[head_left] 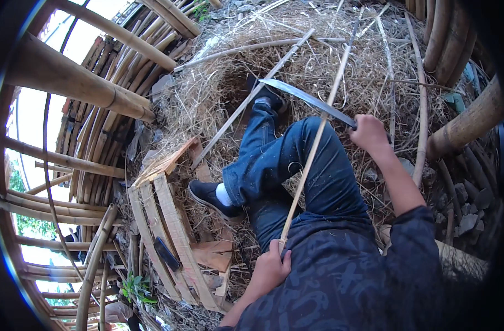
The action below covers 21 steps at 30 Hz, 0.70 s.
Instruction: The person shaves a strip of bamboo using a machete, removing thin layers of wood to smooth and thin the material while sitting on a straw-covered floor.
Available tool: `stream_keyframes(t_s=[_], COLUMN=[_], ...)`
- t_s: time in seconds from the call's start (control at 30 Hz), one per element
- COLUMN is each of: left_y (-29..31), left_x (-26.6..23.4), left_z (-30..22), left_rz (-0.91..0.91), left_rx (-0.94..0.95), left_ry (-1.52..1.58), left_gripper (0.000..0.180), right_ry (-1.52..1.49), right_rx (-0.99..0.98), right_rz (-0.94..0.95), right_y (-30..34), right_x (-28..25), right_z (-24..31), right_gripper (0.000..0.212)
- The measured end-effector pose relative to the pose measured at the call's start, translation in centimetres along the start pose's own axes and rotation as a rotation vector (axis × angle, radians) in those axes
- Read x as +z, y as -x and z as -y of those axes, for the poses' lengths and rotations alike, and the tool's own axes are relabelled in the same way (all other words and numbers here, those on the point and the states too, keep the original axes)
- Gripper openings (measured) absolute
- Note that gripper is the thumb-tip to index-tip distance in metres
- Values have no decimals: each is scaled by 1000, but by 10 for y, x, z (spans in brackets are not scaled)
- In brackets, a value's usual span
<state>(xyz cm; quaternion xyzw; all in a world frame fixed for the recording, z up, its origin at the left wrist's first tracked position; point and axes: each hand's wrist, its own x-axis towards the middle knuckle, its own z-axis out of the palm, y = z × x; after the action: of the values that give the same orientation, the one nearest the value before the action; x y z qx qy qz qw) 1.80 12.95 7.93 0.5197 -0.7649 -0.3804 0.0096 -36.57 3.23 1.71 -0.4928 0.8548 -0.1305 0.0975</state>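
The left hand (271,268) is gripping a thin, pale bamboo strip (312,149) slanting up across the jeans toward the straw; the right hand (369,134) is clenching a long curved steel blade (304,99) pointing upper-left.

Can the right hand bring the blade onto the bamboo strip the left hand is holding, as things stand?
Probably yes. The right hand holds the long blade already crossing the bamboo strip, which the left hand grips at its near end. Nothing lies between them.

Your left hand (271,267) grips a bamboo strip (312,143) at lower centre; your right hand (369,134) holds a long blade (307,100) across it.
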Motion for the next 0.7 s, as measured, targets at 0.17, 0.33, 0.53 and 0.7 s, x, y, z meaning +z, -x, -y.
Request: stream_keyframes(t_s=[0.17, 0.33, 0.53, 0.7], left_y=[-15, -15, 7, -6], left_x=[3, -9, -11, 22], left_z=[-10, -11, 17, 76], left_rz=[-42, -81, -100, -68], left_rx=[15, -67, -60, -41], left_ry=[62, 101, 56, 102], left_gripper=[28, 28, 25, 22], right_ry=[-216, -551, -541, -702], right_rx=[-31, -190, -315, 39], right_rz=[70, 168, -19, 223], right_y=[46, 77, 23, -2], right_x=[15, 6, -22, -1], right_z=[9, 40, 19, -8], right_gripper=[30, 22, 23, 25])
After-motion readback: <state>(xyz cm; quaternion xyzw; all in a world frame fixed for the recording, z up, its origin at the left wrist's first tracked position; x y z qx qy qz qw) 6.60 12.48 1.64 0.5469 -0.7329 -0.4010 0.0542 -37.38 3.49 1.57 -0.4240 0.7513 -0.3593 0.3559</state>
